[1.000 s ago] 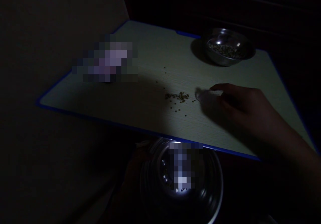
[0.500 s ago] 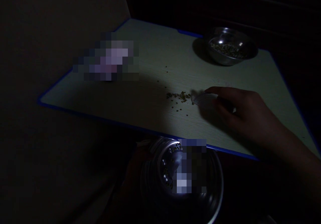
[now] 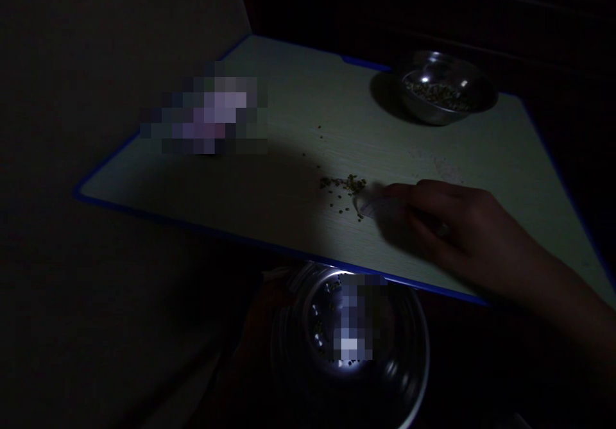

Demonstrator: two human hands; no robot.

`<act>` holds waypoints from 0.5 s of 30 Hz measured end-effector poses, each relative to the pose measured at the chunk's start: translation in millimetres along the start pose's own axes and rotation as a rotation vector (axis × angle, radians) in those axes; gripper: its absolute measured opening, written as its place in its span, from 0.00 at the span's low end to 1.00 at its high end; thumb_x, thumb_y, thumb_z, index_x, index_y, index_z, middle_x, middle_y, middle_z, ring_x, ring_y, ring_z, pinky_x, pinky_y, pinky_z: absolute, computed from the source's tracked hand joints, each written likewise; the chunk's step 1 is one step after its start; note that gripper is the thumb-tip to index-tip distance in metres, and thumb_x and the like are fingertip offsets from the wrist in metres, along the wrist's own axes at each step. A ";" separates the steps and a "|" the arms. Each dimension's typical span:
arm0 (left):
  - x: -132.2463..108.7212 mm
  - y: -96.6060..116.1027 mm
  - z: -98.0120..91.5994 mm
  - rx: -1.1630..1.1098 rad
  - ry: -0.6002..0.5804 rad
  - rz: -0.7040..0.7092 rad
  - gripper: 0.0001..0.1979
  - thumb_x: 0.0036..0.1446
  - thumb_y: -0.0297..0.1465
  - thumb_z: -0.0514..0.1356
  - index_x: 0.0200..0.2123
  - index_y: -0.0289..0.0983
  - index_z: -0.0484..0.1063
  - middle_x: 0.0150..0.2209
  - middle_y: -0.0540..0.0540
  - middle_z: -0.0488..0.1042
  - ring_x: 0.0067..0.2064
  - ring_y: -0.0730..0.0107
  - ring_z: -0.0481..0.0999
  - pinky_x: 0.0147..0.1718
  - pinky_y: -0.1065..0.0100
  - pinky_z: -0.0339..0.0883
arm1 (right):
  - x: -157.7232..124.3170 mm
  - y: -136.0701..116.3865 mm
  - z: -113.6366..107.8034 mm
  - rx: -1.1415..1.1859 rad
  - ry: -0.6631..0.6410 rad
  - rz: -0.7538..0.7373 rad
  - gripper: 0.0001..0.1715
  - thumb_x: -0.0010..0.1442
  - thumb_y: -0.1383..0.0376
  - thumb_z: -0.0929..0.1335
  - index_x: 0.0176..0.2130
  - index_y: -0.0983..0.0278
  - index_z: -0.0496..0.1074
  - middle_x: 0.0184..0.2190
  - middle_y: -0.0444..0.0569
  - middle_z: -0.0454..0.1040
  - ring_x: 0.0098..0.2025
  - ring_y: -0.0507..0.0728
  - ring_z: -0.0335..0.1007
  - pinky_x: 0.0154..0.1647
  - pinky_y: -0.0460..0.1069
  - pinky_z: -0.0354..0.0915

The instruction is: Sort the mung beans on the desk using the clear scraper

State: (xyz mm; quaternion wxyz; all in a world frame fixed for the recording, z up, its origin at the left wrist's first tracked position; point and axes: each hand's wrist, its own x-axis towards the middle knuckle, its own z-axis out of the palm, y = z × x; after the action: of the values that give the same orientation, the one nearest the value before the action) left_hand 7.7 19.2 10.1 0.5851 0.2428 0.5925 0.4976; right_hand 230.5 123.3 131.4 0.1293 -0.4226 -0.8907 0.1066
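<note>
My right hand (image 3: pixel 447 227) rests on a pale wood-grain board (image 3: pixel 447 153) with a blue edge. Its fingers pinch a small pale translucent scraper-like piece (image 3: pixel 380 206), whose tip touches the right side of a scattered heap of small dark seeds (image 3: pixel 342 185). A steel bowl (image 3: pixel 440 92) holding similar seeds stands at the far right of the board. Below the near edge sits a second steel bowl (image 3: pixel 399 345), partly blurred, with a few seeds stuck inside. A dim shape against its left rim may be my left hand (image 3: pixel 255 329), but the darkness hides it.
A pixelated blur (image 3: pixel 205 115) covers something at the board's left. A pale wall (image 3: pixel 115 63) rises beyond the left edge. Stray seeds dot the board around the heap. Darkness surrounds the board, and a pool of light falls on its middle.
My right hand has moved left and nearer to me, bringing the pale piece against the seed heap. The view has shifted slightly.
</note>
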 end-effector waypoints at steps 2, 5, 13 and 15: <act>0.4 -3.7 -3.7 0.005 -0.007 -0.012 0.16 0.57 0.40 0.54 0.33 0.31 0.69 0.29 0.48 0.70 0.30 0.73 0.71 0.30 0.68 0.68 | -0.3 0.0 -0.9 0.004 0.026 0.023 0.22 0.58 0.68 0.61 0.52 0.62 0.66 0.39 0.51 0.73 0.34 0.56 0.69 0.33 0.51 0.62; 0.1 -5.0 -6.6 0.009 0.002 -0.012 0.16 0.57 0.40 0.53 0.32 0.32 0.69 0.28 0.48 0.69 0.28 0.75 0.69 0.28 0.69 0.67 | -0.9 1.4 -2.3 0.010 0.052 0.058 0.22 0.59 0.68 0.60 0.53 0.63 0.65 0.38 0.52 0.73 0.33 0.57 0.69 0.33 0.51 0.62; -7.6 12.4 0.2 0.005 -0.036 -0.032 0.16 0.58 0.39 0.53 0.39 0.32 0.70 0.36 0.44 0.72 0.37 0.68 0.73 0.36 0.63 0.69 | 2.2 1.1 2.2 0.062 0.029 0.037 0.22 0.58 0.67 0.61 0.53 0.63 0.66 0.41 0.51 0.74 0.39 0.57 0.71 0.38 0.50 0.63; -11.2 12.8 0.5 0.011 -0.038 -0.029 0.16 0.59 0.38 0.51 0.39 0.33 0.70 0.36 0.44 0.73 0.36 0.68 0.73 0.35 0.63 0.69 | 4.2 0.8 3.4 0.069 0.020 0.057 0.22 0.58 0.67 0.61 0.52 0.63 0.67 0.40 0.51 0.75 0.37 0.57 0.71 0.37 0.50 0.63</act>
State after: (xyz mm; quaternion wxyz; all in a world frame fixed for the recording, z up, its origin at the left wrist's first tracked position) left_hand 6.6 14.6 26.5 0.6018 0.2470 0.5877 0.4812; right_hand 227.4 126.8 128.5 0.1495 -0.4439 -0.8729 0.1367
